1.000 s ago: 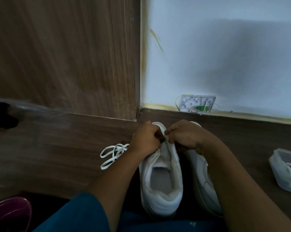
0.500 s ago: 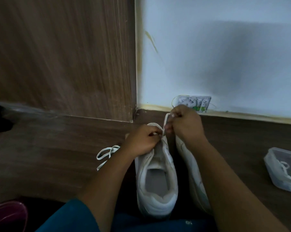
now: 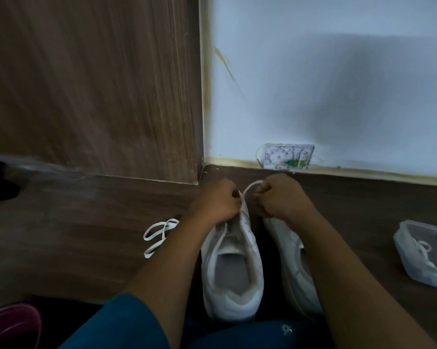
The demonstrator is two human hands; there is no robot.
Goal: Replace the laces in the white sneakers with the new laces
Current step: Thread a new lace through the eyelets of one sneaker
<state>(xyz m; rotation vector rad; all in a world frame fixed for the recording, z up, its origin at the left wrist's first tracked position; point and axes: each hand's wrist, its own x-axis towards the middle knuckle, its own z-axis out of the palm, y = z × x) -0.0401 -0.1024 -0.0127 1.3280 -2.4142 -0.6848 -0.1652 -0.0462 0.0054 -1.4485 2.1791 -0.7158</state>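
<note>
Left sneaker stands on the floor near the wall, right sneaker just beside it. Left hand fingers curl, gripping the left sneaker's front; right hand fingers pinch the lace looped above it. Loose lace lies leftward.

Two white sneakers, two hands, three white laces, one clear container.

Left hand and right hand pinch a lace over the sneaker.
</note>
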